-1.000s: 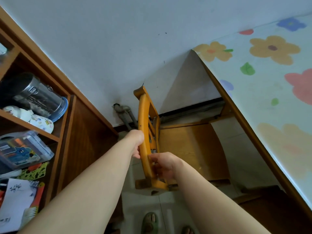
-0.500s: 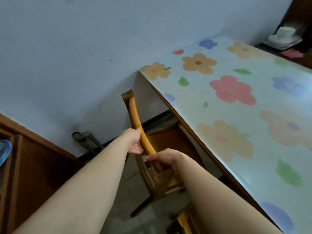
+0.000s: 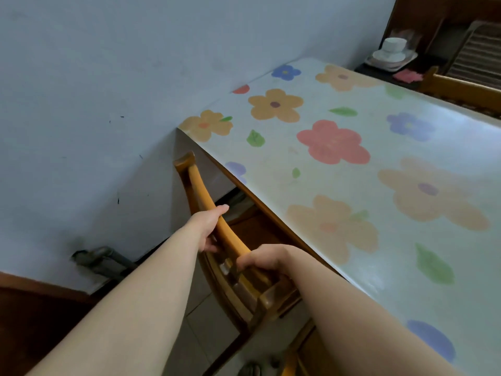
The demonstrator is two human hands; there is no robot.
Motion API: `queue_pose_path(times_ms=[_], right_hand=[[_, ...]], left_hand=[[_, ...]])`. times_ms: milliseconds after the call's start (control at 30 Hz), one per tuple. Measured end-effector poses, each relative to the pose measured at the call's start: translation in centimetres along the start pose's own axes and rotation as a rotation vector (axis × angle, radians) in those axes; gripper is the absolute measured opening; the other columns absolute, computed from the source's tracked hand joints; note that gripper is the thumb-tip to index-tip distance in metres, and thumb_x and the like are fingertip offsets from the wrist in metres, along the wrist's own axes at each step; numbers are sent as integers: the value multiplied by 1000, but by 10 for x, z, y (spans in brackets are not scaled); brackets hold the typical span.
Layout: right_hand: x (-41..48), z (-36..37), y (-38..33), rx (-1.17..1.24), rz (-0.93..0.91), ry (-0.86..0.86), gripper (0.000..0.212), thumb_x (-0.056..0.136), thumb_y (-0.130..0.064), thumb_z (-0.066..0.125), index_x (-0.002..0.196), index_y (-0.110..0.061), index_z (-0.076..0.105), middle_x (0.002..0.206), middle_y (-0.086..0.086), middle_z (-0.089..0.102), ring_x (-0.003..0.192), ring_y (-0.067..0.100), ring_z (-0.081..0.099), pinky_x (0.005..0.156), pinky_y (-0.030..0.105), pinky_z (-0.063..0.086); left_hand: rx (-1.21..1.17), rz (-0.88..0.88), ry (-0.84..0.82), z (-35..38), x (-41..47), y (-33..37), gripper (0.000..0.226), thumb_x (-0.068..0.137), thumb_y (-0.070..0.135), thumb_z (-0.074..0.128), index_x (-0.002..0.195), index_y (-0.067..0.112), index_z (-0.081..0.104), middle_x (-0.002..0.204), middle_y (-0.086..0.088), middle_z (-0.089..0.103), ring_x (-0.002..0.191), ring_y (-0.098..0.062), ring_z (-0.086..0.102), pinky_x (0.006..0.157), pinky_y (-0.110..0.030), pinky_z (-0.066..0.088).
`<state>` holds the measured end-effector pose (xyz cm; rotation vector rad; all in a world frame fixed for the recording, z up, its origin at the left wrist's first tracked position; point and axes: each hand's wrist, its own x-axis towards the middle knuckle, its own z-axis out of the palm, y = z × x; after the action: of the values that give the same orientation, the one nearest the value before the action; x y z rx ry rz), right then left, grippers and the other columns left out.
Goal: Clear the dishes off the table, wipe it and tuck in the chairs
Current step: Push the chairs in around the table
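A wooden chair (image 3: 198, 183) with an orange curved top rail stands at the near side of the table (image 3: 352, 169), its seat partly under the table edge. My left hand (image 3: 212, 229) grips the top rail near its middle. My right hand (image 3: 264, 263) grips the same rail closer to me, fingers curled over it. The table wears a pale cloth printed with big flowers and has nothing on it in view. White stacked dishes (image 3: 391, 54) sit on a dark stand beyond the table's far end.
A pale wall runs along the left, with a grey pipe (image 3: 100, 257) near the floor. Dark wooden furniture (image 3: 32, 302) fills the lower left. A second wooden chair (image 3: 461, 89) stands at the table's far right. Another chair's rail (image 3: 298, 356) shows at the bottom.
The view has swung up and right from the shelf to the table top. The chair has come closer to the table edge, both hands still on its top rail.
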<state>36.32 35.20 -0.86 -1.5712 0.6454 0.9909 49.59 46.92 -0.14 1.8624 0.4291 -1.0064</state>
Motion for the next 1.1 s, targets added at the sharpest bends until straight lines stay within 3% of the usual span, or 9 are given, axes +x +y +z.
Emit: queue_pose_path(times_ms=[100, 233, 300, 433, 633, 733, 867, 1033, 1100], right_hand=[[5, -2, -4, -79, 9, -23, 38, 66, -44, 76, 92, -21, 60, 102, 5, 68, 90, 23, 69, 82, 37, 56], [5, -6, -11, -170, -7, -26, 30, 78, -31, 68, 102, -17, 58, 106, 8, 66, 95, 25, 66, 88, 39, 54], [3, -9, -13, -205, -24, 14, 29, 81, -31, 66, 104, -16, 59, 106, 8, 66, 95, 25, 67, 89, 40, 54], [1, -19, -12, -286, -69, 135, 34, 83, -32, 64, 111, -13, 58, 99, 7, 64, 88, 24, 66, 81, 36, 56], [0, -26, -15, -349, -71, 215, 24, 82, -27, 64, 101, -15, 57, 85, 3, 60, 68, 17, 63, 51, 23, 48], [7, -23, -11, -384, -78, 252, 22, 83, -23, 62, 103, -14, 56, 82, 3, 56, 67, 15, 58, 51, 23, 44], [24, -16, 8, -372, -55, 283, 21, 82, -19, 62, 102, -15, 56, 81, 1, 55, 68, 15, 56, 54, 23, 43], [48, -8, 15, -353, -53, 307, 32, 82, -17, 64, 114, -13, 58, 89, 2, 56, 80, 17, 58, 73, 27, 50], [54, -1, 11, -364, -44, 282, 32, 82, -18, 64, 114, -13, 59, 94, 4, 58, 86, 20, 62, 79, 29, 53]], left_hand=[[129, -27, -2, 6, 5, 7, 51, 84, 34, 70, 122, 9, 47, 102, -16, 58, 95, -37, 60, 61, -49, 58], [141, -21, 45, 12, 13, 15, 17, 82, 17, 60, 92, 10, 48, 98, -15, 54, 97, -35, 58, 80, -56, 55], [137, -1, 56, 17, 13, 17, 19, 80, 17, 59, 95, 10, 50, 102, -16, 55, 98, -35, 58, 79, -55, 56], [87, 32, 57, 26, 16, 23, 38, 79, 17, 61, 114, 9, 49, 106, -16, 55, 95, -35, 57, 63, -52, 56], [-28, 46, 43, 26, 27, 17, 37, 81, 18, 64, 114, 10, 48, 99, -15, 55, 88, -34, 57, 54, -46, 57], [-76, 75, 26, 28, 37, 7, 38, 82, 18, 65, 116, 9, 50, 97, -14, 56, 89, -33, 59, 55, -45, 57], [-111, 55, 11, 37, 52, -11, 45, 85, 18, 65, 126, 8, 48, 108, -17, 58, 98, -35, 61, 76, -54, 57], [-135, 37, 40, 35, 69, -27, 35, 86, 17, 63, 118, 9, 49, 107, -17, 58, 97, -35, 60, 73, -51, 56], [-129, 24, 67, 28, 74, -30, 31, 87, 16, 61, 115, 9, 50, 103, -17, 58, 95, -35, 60, 79, -54, 55]])
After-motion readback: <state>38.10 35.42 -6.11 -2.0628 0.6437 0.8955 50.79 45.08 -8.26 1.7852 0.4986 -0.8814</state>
